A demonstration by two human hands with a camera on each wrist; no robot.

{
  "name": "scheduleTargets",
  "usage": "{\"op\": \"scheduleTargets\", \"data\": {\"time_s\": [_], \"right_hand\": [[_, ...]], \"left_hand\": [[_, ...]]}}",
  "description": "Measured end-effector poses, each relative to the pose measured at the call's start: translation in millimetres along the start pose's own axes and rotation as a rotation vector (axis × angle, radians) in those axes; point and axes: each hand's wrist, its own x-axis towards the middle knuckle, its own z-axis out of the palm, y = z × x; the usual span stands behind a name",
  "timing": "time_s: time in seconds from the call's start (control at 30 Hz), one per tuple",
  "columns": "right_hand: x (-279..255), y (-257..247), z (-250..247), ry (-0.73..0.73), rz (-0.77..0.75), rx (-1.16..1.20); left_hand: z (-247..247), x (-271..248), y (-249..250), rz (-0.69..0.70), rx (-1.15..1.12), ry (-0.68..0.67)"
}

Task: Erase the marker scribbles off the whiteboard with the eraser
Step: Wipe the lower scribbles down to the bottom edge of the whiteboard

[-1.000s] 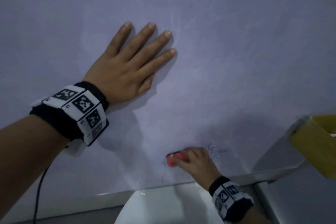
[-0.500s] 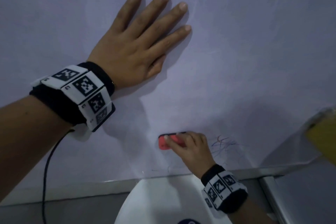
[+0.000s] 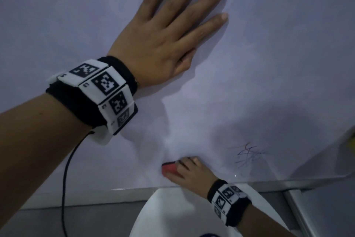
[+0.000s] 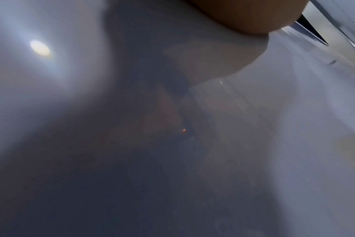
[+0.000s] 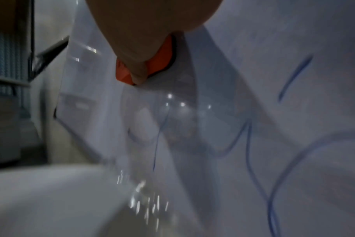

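Up on the whiteboard, the left hand lies flat with its palm against the surface, the four fingers straight and slightly fanned, the thumb tucked along the lower edge; it holds nothing. A black band with white marker tiles wraps its wrist, and a thin black cable hangs down from it. In the left wrist view only a blurred patch of that hand shows at the top edge, over the glossy board.

Lower down, near the board's bottom rim, the right hand grips the eraser, fingers curled over its top and the thumb under its near side, pressing it onto the board. The eraser is a small red-orange block; in the right wrist view a dark pad layer shows along the side that meets the board, and the thumb crosses its front.

Just to the right of the eraser, apart from it, the scribbles remain: thin tangled blue strokes with a little red at the top. Close up, long blue loops run across the surface below and right of the eraser. A silver frame strip borders the board's lower edge, and a white rounded shape sits below it
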Motion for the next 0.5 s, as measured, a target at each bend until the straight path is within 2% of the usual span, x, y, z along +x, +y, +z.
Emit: {"op": "scheduleTargets", "data": {"time_s": [0.1, 0.17, 0.23, 0.33, 0.5], "right_hand": [[-24, -12, 22, -0.232, -0.177, 0.051], [-30, -14, 24, -0.353, -0.217, 0.055], [-23, -13, 25, -0.319, -0.196, 0.069], [-10, -15, 14, -0.323, -0.084, 0.057], [-41, -19, 38, -0.404, -0.203, 0.063]], "left_hand": [[-2, 0, -1, -0.014, -0.016, 0.012], [-2, 1, 0, -0.013, -0.021, 0.005], [-3, 2, 1, -0.014, -0.031, -0.007], [-2, 1, -1, -0.022, -0.002, 0.003], [-3, 1, 2, -0.028, -0.014, 0.009]]}}
